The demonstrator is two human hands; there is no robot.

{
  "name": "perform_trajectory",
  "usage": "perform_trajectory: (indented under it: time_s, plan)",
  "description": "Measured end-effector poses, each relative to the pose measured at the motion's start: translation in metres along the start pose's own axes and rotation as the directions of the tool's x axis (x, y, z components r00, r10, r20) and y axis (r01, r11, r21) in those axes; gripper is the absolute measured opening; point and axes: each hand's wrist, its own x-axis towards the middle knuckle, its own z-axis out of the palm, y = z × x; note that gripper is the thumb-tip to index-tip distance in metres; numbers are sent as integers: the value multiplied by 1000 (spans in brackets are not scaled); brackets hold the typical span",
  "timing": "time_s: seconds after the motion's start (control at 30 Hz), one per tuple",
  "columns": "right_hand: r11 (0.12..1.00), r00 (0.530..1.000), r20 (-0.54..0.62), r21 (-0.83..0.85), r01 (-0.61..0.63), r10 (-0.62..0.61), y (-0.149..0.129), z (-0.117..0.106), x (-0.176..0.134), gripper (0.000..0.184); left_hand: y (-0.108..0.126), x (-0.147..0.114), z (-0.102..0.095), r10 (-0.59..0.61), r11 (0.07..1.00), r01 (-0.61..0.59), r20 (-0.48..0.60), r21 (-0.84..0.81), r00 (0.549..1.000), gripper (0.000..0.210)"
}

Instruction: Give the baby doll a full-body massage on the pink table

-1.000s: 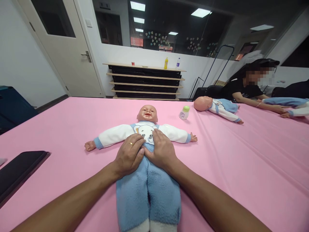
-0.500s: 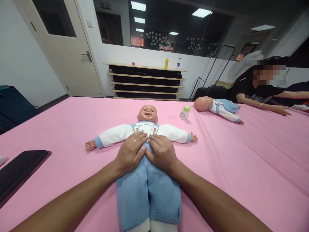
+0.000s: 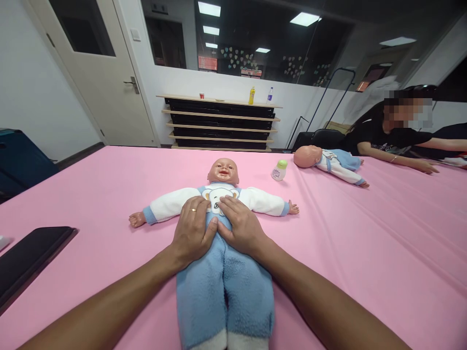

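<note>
A baby doll [image 3: 223, 173] lies on its back on the pink-covered table [image 3: 365, 272], arms stretched out to both sides. It wears a white top with a bear's face and fluffy blue trousers [image 3: 246, 296]. My left hand [image 3: 191, 228], with a ring on one finger, rests flat on the left side of the doll's belly. On the right side of the belly lies my right hand [image 3: 242, 224], its fingers stretched over the bear print. The thumbs are close together at the trousers' waist. Neither hand grips anything.
A small bottle with a green cap [image 3: 279, 170] stands beyond the doll's hand. A second doll [image 3: 328, 163] lies at the far right, near another person [image 3: 386, 126] leaning on the table. A black flat case [image 3: 32, 260] lies at the left edge.
My left hand has shifted slightly left, so its fingers now point more straight up the doll. My right fingers have slid up and left over the bear print. The doll has stayed in place.
</note>
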Motion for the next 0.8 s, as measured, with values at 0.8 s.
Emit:
perform_trajectory:
  time_s: [0.8]
  plan:
    - [980,984,-110,-157,119,-137,-6,-3,-5,21,-8,3,4,132,986,-112,175,-121,976,41]
